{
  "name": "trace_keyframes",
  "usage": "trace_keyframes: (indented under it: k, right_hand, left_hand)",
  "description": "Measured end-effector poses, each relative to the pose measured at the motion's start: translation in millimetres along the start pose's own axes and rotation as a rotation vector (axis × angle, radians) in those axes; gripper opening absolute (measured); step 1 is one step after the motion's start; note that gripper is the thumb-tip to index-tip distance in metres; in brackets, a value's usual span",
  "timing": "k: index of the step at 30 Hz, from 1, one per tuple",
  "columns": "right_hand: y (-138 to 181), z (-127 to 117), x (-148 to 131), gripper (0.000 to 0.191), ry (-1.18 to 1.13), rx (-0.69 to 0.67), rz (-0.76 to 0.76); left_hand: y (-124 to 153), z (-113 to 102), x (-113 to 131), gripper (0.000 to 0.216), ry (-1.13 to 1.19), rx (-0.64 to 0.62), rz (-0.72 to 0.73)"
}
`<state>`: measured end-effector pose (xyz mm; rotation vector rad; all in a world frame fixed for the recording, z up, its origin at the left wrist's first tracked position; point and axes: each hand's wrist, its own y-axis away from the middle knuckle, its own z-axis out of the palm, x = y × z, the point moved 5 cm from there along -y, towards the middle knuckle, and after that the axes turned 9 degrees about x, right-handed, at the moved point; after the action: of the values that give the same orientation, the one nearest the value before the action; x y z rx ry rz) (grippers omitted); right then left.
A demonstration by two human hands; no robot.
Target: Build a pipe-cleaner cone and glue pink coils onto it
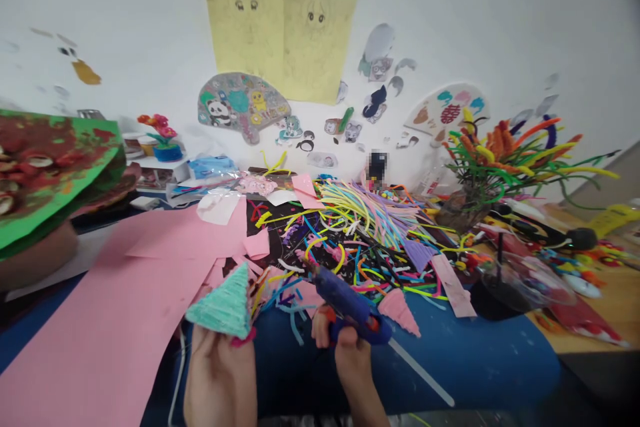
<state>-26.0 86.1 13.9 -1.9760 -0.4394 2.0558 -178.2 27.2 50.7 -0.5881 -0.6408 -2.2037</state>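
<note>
My left hand holds up a teal fuzzy triangle that looks covered in pipe cleaner; a bit of magenta shows under its lower corner. Most of the left fingers are hidden behind the triangle. My right hand is wrapped round the handle of a blue glue gun, its nozzle tilted up and to the left. A whitish glue stick pokes out of its back end. Right of the glue gun, a pink fuzzy triangle lies on the blue table cover.
Many cut pipe cleaners lie heaped mid-table, with long pastel ones behind. Pink paper spreads across the left. At right stand a vase of pipe-cleaner flowers and a black pot. A white cord hangs near my left wrist.
</note>
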Motion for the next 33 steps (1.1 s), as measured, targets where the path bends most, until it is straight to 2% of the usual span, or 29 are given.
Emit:
trace_keyframes:
  k: [3,5,7,10,13,15,17,19,22,24,25,27,30,31,33]
  right_hand:
    - [-11,4,-3,0.048,0.064,0.03,0.02]
    - [-18,13,-8,0.034,0.221,0.0,0.004]
    - [-23,27,-12,0.036,0.499,-0.06,-0.054]
    - [-31,50,-10,0.04,0.834,-0.1,-0.11]
    - [-39,70,-1,0.04,0.914,-0.058,-0.068]
    - [-43,79,4,0.043,0.943,-0.03,-0.044]
    - [-44,83,5,0.046,0.949,-0.025,-0.041]
    - [-41,82,1,0.048,0.93,-0.047,-0.058]
    - [-29,67,-13,0.046,0.861,-0.129,-0.108]
    - [-20,48,-25,0.046,0.75,-0.198,-0.14]
    - [-16,35,-30,0.04,0.678,-0.217,-0.133]
    - [-12,-2,-40,0.024,0.6,-0.111,-0.128]
    - [-9,-66,-52,0.014,0.625,0.225,-0.221]
    - [-7,-83,-52,0.012,0.588,0.285,-0.251]
    - [-6,-105,-45,0.008,0.424,0.285,-0.262]
  left_hand:
    - [-6,2,22,0.028,-0.037,0.022,0.099]
    - [-10,-4,37,0.025,-0.058,0.087,0.163]
    - [-13,-13,48,0.027,-0.064,0.089,0.234]
    - [-16,-28,58,0.031,-0.088,-0.001,0.334]
    - [-13,-38,62,0.036,-0.098,-0.068,0.379]
    - [-9,-34,63,0.038,-0.102,-0.078,0.374]
    - [-4,-27,60,0.037,-0.087,-0.019,0.335]
    - [-1,-20,52,0.032,-0.083,0.084,0.226]
    - [0,-15,28,0.033,-0.132,0.133,0.003]
    - [-2,-15,12,0.037,-0.165,0.029,-0.081]
    - [-2,-17,4,0.039,-0.169,-0.033,-0.104]
    - [-4,-25,-10,0.041,-0.147,-0.066,-0.135]
    - [0,-27,-30,0.04,-0.136,-0.106,-0.215]
    - [3,-24,-36,0.037,-0.14,-0.132,-0.233]
    - [7,-17,-46,0.032,-0.151,-0.175,-0.249]
